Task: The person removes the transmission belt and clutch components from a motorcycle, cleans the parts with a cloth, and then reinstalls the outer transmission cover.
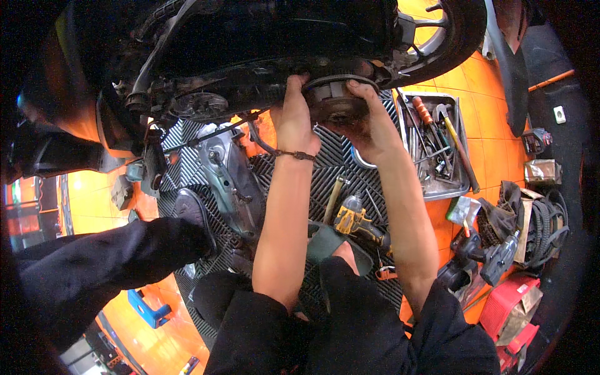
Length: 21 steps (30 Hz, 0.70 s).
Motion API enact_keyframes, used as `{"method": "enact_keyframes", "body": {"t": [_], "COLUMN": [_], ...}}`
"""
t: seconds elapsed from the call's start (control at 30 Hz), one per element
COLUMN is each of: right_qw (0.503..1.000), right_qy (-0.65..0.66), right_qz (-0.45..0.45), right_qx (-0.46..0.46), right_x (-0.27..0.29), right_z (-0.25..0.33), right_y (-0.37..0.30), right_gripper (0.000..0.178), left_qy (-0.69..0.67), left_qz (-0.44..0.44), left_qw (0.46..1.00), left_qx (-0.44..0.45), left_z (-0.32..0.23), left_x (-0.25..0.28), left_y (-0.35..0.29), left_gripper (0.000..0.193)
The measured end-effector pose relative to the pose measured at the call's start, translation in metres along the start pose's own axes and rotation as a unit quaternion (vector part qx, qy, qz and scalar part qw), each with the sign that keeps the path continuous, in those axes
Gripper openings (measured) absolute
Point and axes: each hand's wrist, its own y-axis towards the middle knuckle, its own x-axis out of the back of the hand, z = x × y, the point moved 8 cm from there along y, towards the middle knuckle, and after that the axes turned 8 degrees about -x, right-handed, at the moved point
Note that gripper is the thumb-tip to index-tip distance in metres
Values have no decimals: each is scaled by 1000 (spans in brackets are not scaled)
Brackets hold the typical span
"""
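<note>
Both of my hands reach up to the underside of a dark scooter (269,44). My left hand (294,122) is closed on the left side of a round dark metal clutch part (330,94), its thumb near the rim. My right hand (373,125) grips the right side of the same part, thumb bent over the edge. The clutch part sits against the engine side; shadow hides whether it is fixed there. Below my left hand, a long grey engine cover (226,178) lies on the ribbed black mat (181,150).
A tray of hand tools (465,150) is on the right, with a hammer (456,137) across it. A yellow impact driver (356,220) lies between my forearms. Another person's dark-trousered leg (119,253) and shoe (195,215) extend in from the left. Belts (547,228) and a red container (506,306) lie right.
</note>
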Motion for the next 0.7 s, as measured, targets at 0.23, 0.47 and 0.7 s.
{"method": "enact_keyframes", "body": {"t": [0.23,0.47,0.7], "right_qw": [985,984,988], "right_qy": [165,122,116], "right_qz": [-57,-102,-82], "right_qx": [-7,74,63], "right_x": [19,20,23], "right_z": [-41,-22,-24], "right_y": [-16,-1,3], "right_gripper": [92,87,85], "left_qy": [-21,27,102], "left_qz": [-11,-65,49], "left_qw": [1000,995,986], "left_qx": [2,68,126], "left_z": [5,-5,-21], "left_x": [8,1,12], "left_y": [7,9,11], "left_gripper": [35,33,31]}}
